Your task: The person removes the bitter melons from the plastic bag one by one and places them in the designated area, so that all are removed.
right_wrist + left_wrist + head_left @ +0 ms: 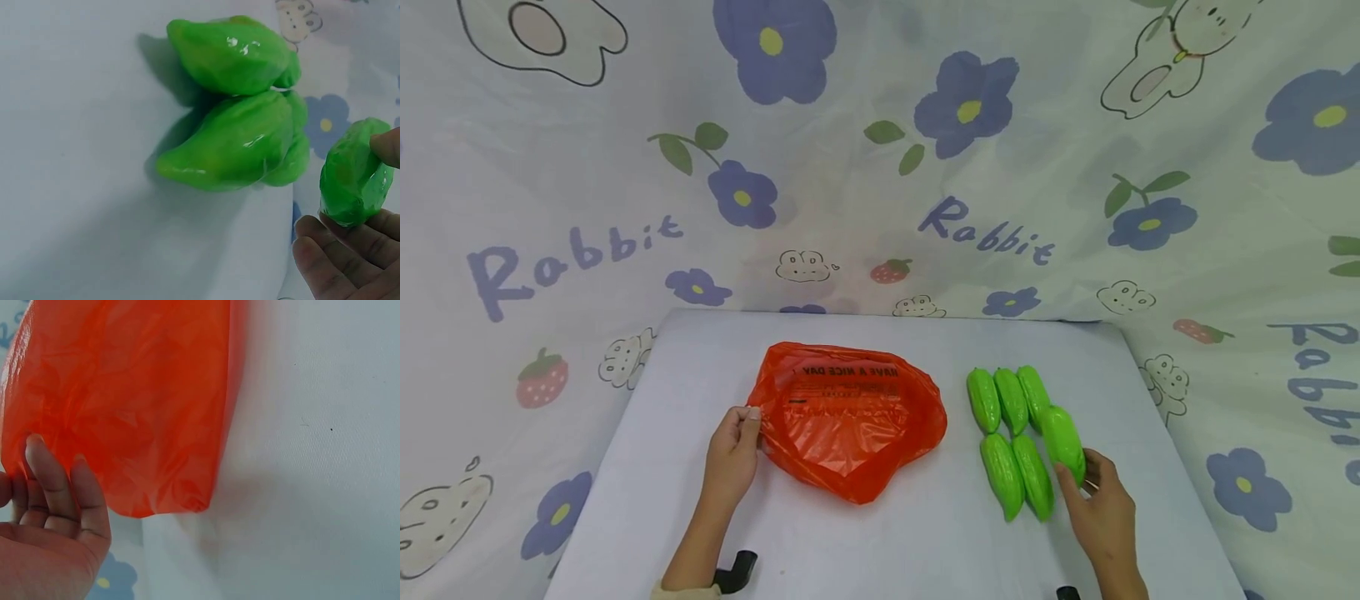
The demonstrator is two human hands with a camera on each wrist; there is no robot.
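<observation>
A red plastic bag (842, 429) with printed lettering spreads its mouth on the left half of the table. My left hand (732, 450) pinches the bag's left rim between thumb and fingers; the left wrist view shows the fingers (53, 481) against the red film. On the right, my right hand (1101, 504) holds a shiny, tapered green vegetable (1062, 437) by its near end, thumb on one side and fingers on the other. It looks raised off the table in the right wrist view. Several matching green vegetables (234, 144) lie beside it in two rows.
The white table (917, 550) ends at a patterned cloth (850, 183) hung behind and at the sides. A black bent piece (741, 571) shows by the left wrist, and another dark tip (1067, 592) by the right forearm.
</observation>
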